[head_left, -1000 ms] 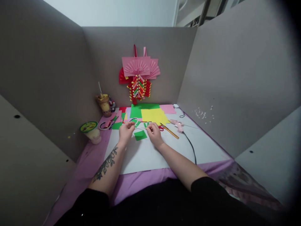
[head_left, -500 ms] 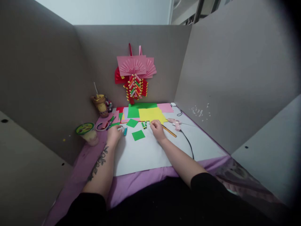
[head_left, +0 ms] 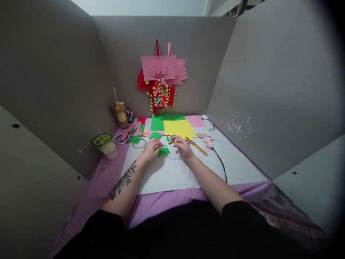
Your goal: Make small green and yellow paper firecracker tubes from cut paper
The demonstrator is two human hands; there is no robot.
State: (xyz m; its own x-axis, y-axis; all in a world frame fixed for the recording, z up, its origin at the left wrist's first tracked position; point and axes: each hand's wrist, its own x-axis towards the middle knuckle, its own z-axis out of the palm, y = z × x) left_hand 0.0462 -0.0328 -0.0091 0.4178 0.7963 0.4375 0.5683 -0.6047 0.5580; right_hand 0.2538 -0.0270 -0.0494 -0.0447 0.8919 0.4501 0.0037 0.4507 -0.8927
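Observation:
My left hand (head_left: pixel 151 149) is closed in a pinch over the left edge of a green paper square (head_left: pixel 164 152). What sits between its fingertips is too small to make out. Facing it, my right hand (head_left: pixel 183 147) also has its fingers pinched together, and their contents are hidden. Small green paper rolls (head_left: pixel 168 139) stand or lie just beyond the right fingertips. Behind the left fingers is a second green square (head_left: pixel 155 135). A thin ring (head_left: pixel 139 143), like a tape roll, lies left of my left hand. Beside my right hand rests a pencil (head_left: pixel 198 146).
A pink glue gun (head_left: pixel 207 141) with a black cord lies at right. Yellow paper (head_left: pixel 176 127) and other coloured sheets cover the back. Two cups, one with a green lid (head_left: pixel 102 139), stand at left. Paper firecracker decorations (head_left: pixel 161 93) hang on the grey back panel.
My left hand has left the ring and moved right, close to my right hand. The teal object that lay beside it no longer shows. The whole view has shifted slightly.

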